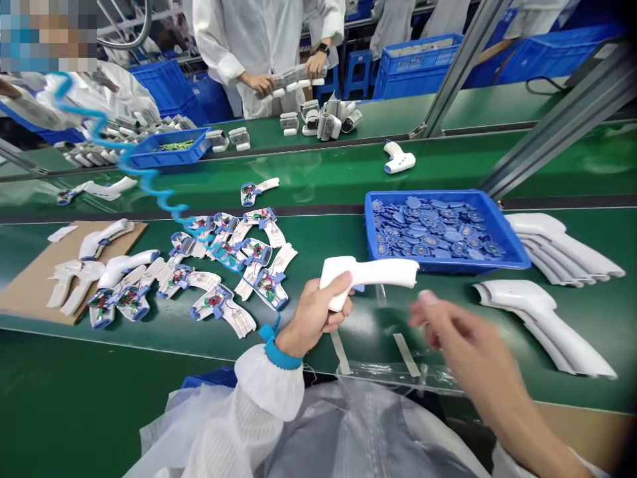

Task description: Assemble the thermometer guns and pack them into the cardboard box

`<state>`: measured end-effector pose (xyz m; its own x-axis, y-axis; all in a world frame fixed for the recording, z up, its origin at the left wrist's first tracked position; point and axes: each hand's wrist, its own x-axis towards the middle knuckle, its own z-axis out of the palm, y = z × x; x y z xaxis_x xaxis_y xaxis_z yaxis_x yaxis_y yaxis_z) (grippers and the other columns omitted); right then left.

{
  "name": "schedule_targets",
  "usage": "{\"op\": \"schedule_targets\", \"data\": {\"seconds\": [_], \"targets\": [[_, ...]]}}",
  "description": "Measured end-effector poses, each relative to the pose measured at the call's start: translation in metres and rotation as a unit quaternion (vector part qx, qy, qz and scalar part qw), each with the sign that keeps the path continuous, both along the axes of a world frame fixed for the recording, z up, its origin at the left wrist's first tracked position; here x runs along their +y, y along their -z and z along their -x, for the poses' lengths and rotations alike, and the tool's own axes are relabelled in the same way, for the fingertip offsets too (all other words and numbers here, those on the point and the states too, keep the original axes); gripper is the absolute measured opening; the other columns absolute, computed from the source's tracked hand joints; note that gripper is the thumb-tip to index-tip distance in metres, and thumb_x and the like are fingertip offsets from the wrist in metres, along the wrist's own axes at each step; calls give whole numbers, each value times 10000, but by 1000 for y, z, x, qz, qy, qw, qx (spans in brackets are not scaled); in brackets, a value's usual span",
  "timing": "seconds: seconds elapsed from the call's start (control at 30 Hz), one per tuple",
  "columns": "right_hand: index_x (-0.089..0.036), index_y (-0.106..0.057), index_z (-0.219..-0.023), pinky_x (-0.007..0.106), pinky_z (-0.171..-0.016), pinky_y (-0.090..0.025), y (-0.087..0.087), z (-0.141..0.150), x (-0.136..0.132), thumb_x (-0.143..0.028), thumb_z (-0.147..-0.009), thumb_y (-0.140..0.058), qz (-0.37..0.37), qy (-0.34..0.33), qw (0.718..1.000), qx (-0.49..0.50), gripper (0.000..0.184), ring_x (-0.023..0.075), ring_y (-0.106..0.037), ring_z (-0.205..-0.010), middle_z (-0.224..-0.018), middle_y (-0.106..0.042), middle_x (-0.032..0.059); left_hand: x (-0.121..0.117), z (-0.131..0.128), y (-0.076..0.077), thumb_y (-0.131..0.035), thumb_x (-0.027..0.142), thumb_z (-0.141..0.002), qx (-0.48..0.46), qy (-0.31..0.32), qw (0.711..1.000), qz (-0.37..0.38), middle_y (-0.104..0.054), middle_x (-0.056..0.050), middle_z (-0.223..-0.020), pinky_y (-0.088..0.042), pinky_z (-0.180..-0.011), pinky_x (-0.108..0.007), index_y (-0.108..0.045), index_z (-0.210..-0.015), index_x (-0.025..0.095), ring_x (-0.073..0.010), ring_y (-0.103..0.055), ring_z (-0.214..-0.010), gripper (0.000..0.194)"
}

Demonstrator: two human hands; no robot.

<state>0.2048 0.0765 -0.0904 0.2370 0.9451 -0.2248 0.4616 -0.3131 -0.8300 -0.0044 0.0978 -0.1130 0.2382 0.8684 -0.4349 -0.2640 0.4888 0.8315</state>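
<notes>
My left hand (318, 309), with a blue band at the wrist, is closed around the wide head of a white gun-shaped thermometer housing (378, 272). The housing's handle points right. Just past that handle end is my right hand (458, 332), apart from it and blurred by motion. Its fingers look partly curled, and I cannot make out anything between them. A bit of blue (358, 289) shows under the held housing. Beyond it stands a blue tray (450, 267) with many round blue parts (432, 226). To the right lie more white housings (522, 295).
Opened housings with wired circuit boards (269, 285) spread over the left of the green bench. Farther left is a cardboard sheet (24, 285) with white shells. A coiled blue cord (144, 176) hangs across. Behind a metal post (455, 66), a co-worker (273, 46) handles grey-white parts.
</notes>
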Motion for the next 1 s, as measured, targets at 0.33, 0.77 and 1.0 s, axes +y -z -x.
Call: {"op": "schedule_targets", "data": {"seconds": [0.33, 0.77, 1.0], "targets": [[-181, -750, -888, 320, -561, -370, 38, -30, -5, -399, -1030, -358, -142, -183, 928, -292, 470, 197, -573, -618, -781, -692, 92, 21, 11, 3, -738, 651, -822, 21, -143, 989, 2, -555, 14, -617, -210, -347, -158, -614, -884, 127, -40, -365, -419, 542], [-215, -660, -813, 342, -566, -366, 57, -90, 27, -672, -989, -341, -74, -155, 938, -300, 584, 198, -531, -488, -618, -640, 64, 4, 20, -5, -802, 320, -823, 348, 44, 908, -230, -728, -42, -1101, -513, -879, -335, -681, -1181, 209, -225, -669, -992, 394], [-215, -516, -968, 327, -546, -408, 54, -90, 28, -768, -944, -329, -71, -84, 967, -232, 583, 203, -545, -527, -618, -607, 37, 4, 24, -2, -745, 196, -814, 538, 61, 776, -324, -717, -47, -996, -473, -857, -386, -684, -1004, 212, -262, -629, -957, 200]]}}
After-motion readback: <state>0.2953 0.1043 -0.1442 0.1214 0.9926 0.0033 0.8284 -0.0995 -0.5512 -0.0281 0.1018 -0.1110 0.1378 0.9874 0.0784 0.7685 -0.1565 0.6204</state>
